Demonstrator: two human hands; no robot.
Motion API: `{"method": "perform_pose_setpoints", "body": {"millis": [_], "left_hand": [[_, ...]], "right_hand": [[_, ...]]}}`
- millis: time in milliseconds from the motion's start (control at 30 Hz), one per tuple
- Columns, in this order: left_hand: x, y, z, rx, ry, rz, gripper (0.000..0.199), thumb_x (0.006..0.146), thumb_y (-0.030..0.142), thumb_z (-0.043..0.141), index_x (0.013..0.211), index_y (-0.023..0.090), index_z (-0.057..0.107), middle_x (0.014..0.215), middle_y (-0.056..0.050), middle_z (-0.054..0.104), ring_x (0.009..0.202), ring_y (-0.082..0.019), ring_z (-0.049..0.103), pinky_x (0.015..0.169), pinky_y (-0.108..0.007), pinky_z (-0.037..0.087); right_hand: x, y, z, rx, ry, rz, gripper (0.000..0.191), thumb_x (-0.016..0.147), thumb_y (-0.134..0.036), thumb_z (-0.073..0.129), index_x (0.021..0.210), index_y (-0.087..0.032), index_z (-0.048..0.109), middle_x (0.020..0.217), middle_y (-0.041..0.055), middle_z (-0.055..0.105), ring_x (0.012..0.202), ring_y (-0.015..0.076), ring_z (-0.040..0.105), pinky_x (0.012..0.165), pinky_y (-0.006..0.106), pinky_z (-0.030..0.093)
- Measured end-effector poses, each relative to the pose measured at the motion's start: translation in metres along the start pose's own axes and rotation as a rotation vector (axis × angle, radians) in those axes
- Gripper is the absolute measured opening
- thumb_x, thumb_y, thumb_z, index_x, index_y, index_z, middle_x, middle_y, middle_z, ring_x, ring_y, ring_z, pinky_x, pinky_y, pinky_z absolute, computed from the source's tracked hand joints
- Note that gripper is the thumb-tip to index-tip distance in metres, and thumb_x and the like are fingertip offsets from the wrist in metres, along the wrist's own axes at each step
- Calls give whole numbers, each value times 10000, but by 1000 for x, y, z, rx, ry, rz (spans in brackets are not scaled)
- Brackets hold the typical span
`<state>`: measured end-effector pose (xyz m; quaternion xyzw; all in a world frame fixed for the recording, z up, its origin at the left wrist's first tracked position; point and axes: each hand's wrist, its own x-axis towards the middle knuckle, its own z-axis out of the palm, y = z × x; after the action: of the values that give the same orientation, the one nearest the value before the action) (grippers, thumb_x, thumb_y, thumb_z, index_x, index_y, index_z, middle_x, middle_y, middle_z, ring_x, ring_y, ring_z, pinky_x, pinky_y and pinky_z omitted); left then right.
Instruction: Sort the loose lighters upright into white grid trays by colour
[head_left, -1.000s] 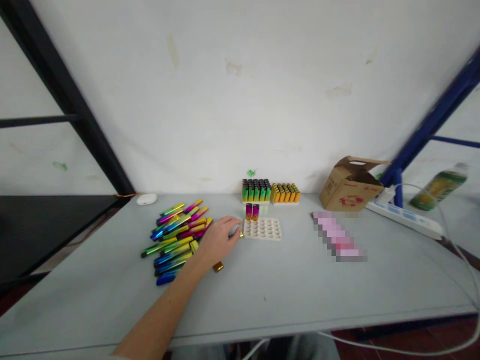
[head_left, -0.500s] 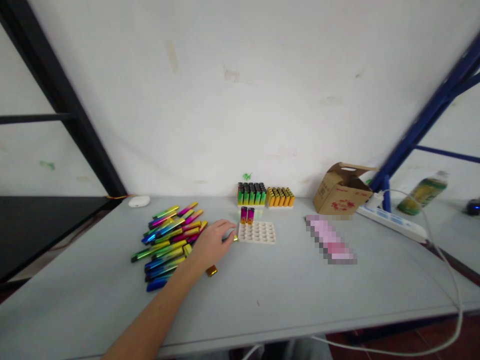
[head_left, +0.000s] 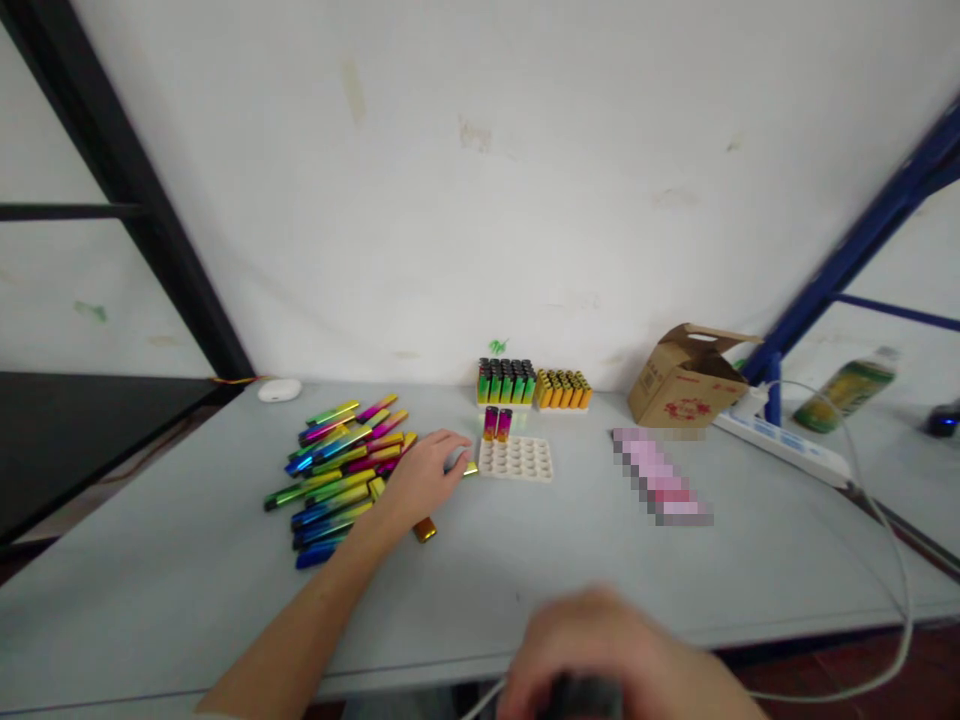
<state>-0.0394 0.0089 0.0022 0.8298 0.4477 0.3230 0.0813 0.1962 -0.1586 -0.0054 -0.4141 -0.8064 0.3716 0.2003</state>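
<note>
My left hand (head_left: 429, 474) rests at the right side of a pile of long shiny tubes (head_left: 341, 465) in blue, green, yellow and magenta. Its fingers curl downward around a small grey rounded surface; what they hold is mostly hidden. A yellow shiny end (head_left: 470, 468) sticks out past the fingertips. To the right lies a white tray (head_left: 532, 462) with round holes. Two purple-and-orange cylinders (head_left: 497, 424) stand upright in its back left corner. My right hand (head_left: 592, 650), blurred by motion, is over the table's front edge, with something dark beneath it.
Behind the tray stand a block of black-topped green cylinders (head_left: 506, 382) and a block of orange ones (head_left: 564, 389). A cardboard box (head_left: 686, 385), a pixelated pink item (head_left: 660, 475), a white power strip (head_left: 787, 445) and a cable are at the right. A white case (head_left: 279, 390) sits back left.
My right hand has come into view at the bottom. The left hand stays almost in place beside the tray. The whole view has shifted slightly.
</note>
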Motion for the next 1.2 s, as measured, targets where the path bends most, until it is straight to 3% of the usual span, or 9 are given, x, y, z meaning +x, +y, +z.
{"method": "perform_pose_setpoints", "body": {"millis": [33,100,200,300,567,733,867,1067,1200], "left_hand": [[0,-1,0,1,-5,-2,253,893,279,476,1005,190,685,1039,-86,699,998,-245,635,952,-415,479],[1,-2,0,1,-19,-6,258,892,290,480,1009,182,682,1041,-95,695,1003,-251,629,955,-428,474],[0,-4,-3,2,-23,6,233,860,317,537,975,185,691,1027,-101,690,984,-253,626,941,-435,480],[-2,-3,-8,15,-35,42,213,785,362,641,906,201,709,1034,-106,686,985,-267,622,931,-438,485],[-4,0,-8,83,-147,4,59,764,256,667,765,198,671,949,-94,702,939,-266,634,883,-401,480],[-2,1,-10,18,-116,-76,123,804,308,621,808,192,662,880,-85,717,871,-255,649,833,-381,485],[2,14,-12,-334,-8,-226,255,808,407,612,931,186,644,834,-55,725,787,-212,664,761,-334,499],[4,37,-16,-802,-184,-401,414,753,575,626,830,180,720,734,-49,736,635,-179,646,669,-305,514],[2,43,-21,-883,-281,-439,443,733,608,645,799,183,752,794,-69,757,687,-202,668,718,-333,526]], "right_hand": [[18,6,-25,8,101,-19,318,918,-485,486,1070,-270,663,962,60,694,917,212,656,718,313,530],[62,23,-72,67,609,-67,350,900,-493,502,895,-195,686,778,68,686,747,193,646,670,300,519],[124,56,-115,77,793,-38,433,917,-510,411,855,-161,661,736,77,671,693,183,616,651,301,500],[151,87,-119,57,964,68,412,849,-515,484,784,-143,648,768,108,698,723,213,632,691,331,502],[135,104,-97,-141,690,38,317,882,-367,456,876,-148,684,869,89,729,766,206,649,717,325,494],[133,95,-99,-273,792,31,270,875,-303,456,856,-155,682,842,83,724,711,196,631,708,328,493],[124,72,-94,-292,858,-174,231,854,-258,499,980,-158,666,824,68,693,675,172,602,703,317,505],[121,29,-70,-367,650,-528,470,816,-227,597,1285,-227,566,1230,122,601,1074,222,598,882,362,512],[125,30,-64,-371,577,-559,288,900,-248,564,1174,-235,652,991,90,708,885,184,652,790,323,533]]}}
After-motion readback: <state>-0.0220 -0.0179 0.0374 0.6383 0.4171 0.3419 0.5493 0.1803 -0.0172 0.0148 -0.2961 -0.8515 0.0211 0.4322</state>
